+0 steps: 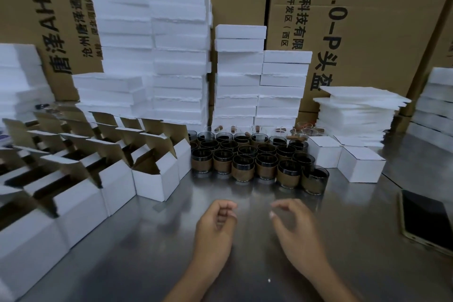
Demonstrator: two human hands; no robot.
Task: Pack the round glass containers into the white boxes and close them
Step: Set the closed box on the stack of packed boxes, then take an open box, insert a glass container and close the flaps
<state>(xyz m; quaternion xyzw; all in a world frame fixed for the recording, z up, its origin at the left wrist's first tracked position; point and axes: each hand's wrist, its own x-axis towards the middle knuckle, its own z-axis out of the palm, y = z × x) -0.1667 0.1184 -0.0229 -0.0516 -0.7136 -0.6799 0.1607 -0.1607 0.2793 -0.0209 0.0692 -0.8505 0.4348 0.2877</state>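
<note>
Several round glass containers (257,157) with dark rims and brown wraps stand packed together at the middle of the steel table (152,252). Rows of open white boxes (157,176) with raised brown-lined flaps fill the left side. Two closed white boxes (360,164) sit right of the glasses. My left hand (215,225) hovers over the table in front of the glasses, fingers loosely curled, holding nothing. My right hand (294,225) is beside it, fingers relaxed and bent, empty too. Both hands are a little short of the nearest glasses.
Tall stacks of white foam pieces (179,56) rise behind the boxes and glasses, with thinner foam sheets (355,110) at the right. A phone (426,220) lies on the table at the right edge. Large cardboard cartons (367,19) form the back wall.
</note>
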